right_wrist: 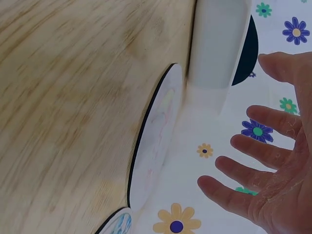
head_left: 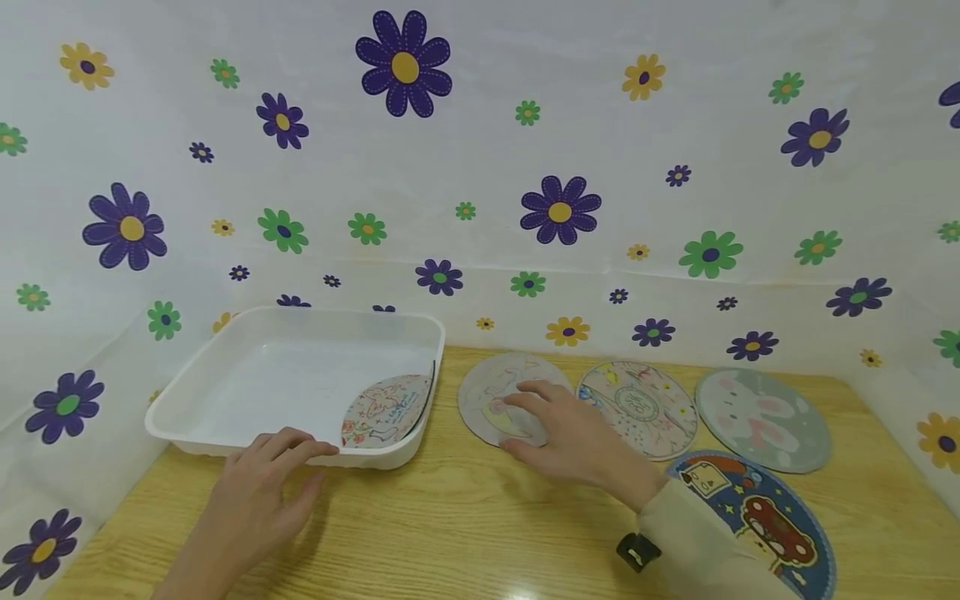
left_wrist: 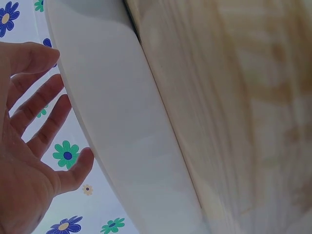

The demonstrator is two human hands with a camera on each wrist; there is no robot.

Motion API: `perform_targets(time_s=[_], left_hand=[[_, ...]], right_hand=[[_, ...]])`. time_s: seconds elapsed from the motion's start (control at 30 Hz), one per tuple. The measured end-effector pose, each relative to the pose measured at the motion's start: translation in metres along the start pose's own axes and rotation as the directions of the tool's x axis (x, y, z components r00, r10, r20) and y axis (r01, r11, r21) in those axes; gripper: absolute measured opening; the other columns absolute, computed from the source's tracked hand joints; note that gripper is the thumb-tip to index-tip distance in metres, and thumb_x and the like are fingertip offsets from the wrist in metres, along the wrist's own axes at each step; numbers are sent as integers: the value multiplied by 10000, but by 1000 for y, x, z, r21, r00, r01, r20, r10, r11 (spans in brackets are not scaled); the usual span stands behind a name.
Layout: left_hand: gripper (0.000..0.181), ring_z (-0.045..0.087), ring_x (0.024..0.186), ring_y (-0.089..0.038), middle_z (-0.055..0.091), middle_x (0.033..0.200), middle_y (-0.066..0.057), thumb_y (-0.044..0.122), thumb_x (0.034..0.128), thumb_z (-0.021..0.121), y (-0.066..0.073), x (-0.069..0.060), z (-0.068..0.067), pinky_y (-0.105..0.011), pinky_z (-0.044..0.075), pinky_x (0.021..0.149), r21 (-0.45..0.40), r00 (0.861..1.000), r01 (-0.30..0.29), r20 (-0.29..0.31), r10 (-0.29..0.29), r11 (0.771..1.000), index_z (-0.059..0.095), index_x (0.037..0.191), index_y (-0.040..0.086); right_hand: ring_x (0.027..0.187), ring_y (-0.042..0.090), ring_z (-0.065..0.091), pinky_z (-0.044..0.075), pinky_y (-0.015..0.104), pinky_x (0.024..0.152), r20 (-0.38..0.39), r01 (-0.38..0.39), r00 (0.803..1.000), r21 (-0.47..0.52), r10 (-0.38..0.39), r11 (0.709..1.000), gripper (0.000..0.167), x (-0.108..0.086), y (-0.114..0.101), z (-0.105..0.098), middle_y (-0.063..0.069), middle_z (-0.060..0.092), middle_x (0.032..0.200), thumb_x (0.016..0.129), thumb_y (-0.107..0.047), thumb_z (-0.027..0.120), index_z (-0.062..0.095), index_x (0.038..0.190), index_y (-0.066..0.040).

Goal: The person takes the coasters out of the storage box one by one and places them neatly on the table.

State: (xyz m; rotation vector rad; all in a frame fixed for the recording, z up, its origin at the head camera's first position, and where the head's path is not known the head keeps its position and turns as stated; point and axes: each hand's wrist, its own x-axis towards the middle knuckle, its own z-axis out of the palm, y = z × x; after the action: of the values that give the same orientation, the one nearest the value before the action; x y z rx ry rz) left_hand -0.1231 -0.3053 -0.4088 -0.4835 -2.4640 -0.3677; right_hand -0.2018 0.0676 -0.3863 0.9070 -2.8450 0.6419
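Observation:
My left hand [head_left: 258,492] rests at the near rim of a white plastic tray [head_left: 198,445], its fingers loosely bent. In the left wrist view the fingertips meet the edge of the tray wall [left_wrist: 112,112]. A round floral mat [head_left: 382,408] leans inside the tray's right end. My right hand [head_left: 562,429], fingers spread, hovers over a pale grey round mat [head_left: 477,392] with a moon-like yellow shape. In the right wrist view nothing is held, and that mat [right_wrist: 156,141] lies flat on the table, its dark edge showing.
Right of the pale mat lie a floral round mat [head_left: 660,400], a grey-green bunny mat [head_left: 795,417] and a dark blue cartoon mat [head_left: 802,517], partly under the right sleeve. The wooden table [head_left: 420,533] ends at a white flower-print cloth [head_left: 480,150] behind.

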Motion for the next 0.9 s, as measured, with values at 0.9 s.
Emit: perform_targets(time_s=[0.9], left_hand=[[304,634,896,-212,682,976,68,72,751,805,0,0,1,-452,457,664,-14,1000,10,8,-10,1000,753,1002,235]], right_hand=[[1401,311,524,459,506,1120,12,17,1000,96,-18,995,551,37,-33,28,100,570,1489,971,-506,619,629,1387,-145]])
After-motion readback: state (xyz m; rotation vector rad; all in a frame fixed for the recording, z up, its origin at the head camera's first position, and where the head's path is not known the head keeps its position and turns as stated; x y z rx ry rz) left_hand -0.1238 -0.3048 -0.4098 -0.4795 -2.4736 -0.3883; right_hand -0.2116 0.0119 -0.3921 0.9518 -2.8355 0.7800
